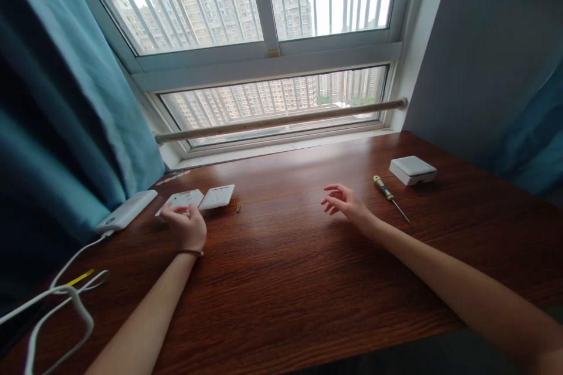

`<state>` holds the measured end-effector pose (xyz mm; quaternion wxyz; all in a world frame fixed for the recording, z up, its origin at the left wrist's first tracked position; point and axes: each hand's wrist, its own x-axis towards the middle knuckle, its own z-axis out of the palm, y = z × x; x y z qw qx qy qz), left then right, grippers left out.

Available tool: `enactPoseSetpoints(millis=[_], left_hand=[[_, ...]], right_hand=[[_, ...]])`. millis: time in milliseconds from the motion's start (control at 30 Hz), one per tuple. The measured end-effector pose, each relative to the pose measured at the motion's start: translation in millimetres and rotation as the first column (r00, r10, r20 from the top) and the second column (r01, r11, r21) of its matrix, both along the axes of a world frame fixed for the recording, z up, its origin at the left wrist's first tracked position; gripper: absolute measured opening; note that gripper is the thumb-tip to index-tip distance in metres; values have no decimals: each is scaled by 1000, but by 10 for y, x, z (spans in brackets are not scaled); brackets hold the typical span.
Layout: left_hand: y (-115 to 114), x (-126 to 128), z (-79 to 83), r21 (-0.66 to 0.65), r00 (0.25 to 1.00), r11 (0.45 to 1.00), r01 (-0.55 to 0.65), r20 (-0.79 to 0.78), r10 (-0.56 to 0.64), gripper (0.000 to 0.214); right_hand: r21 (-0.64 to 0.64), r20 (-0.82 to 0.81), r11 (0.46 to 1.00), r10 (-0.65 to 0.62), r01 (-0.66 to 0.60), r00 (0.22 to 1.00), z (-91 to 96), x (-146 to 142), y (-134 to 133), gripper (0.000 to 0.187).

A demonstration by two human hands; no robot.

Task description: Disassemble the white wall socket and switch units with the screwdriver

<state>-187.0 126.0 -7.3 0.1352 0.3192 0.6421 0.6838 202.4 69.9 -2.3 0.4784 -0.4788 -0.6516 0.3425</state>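
Observation:
At the left of the desk, my left hand has its fingers curled in at the near edge of a white square plate with small dark marks on its face. The fingers hide part of that plate. Touching or close beside it lies a second white square plate, slightly raised off the wood. Two small brass-coloured screws are just to the right. My right hand hovers over the middle of the desk, fingers apart and holding nothing. A screwdriver with a black and yellow handle lies beyond it.
A white square box sits at the right. On the left are a white power-bank-like block, its white cable and a yellow strip. Blue curtain, window rail and wall bound the brown desk.

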Motion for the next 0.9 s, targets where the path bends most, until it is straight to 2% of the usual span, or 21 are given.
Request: enactPoseSetpoints(millis=[33,100,133,200,233,300,367,400,467,533,633,733,800,900], left_hand=[[-60,99,-9,61,986,996,69,-154,-59,46],[-186,319,-47,83,884,964,252,-424,-194,47],[-248,430,-74,50,783,929,366,-556,-278,48],[-364,633,-129,-1,500,824,567,-795,-345,47],[-414,718,-149,-42,333,758,651,-881,-335,44],[-494,857,-159,-171,25,622,764,-955,-294,39],[-545,989,-129,-259,-137,543,799,-957,-255,37],[-559,1071,-103,-276,-177,528,803,-957,-231,37],[-567,1301,-44,-263,-189,541,799,-963,-190,36],[-555,1638,4,-242,-142,551,799,-966,-217,35],[-521,2258,16,-298,-124,479,826,-924,-361,36],[-502,2757,-43,-312,-92,366,877,-857,-508,41],[-509,2904,-91,-312,-73,311,898,-801,-594,47],[-538,2868,-131,-301,-23,283,911,-722,-692,51]], right_hand=[[37,36,997,-74,72,997,63,101,55,28],[134,114,961,-257,241,960,195,395,169,25],[179,142,927,-355,329,924,249,580,218,23],[247,175,836,-537,491,825,305,992,282,27],[266,184,788,-606,555,773,297,1202,295,33],[280,214,693,-720,664,660,213,1590,293,52],[255,389,536,-819,805,422,59,1895,277,77],[211,456,496,-812,842,365,-28,2008,272,90],[134,534,466,-777,875,332,-192,2151,273,108],[105,582,464,-746,880,324,-310,2204,290,119],[112,576,453,-755,885,314,-377,2200,319,122],[139,533,427,-793,893,296,-357,2184,329,118],[153,521,403,-809,902,272,-316,2153,330,115],[232,458,386,-853,893,250,-224,1984,341,110]])
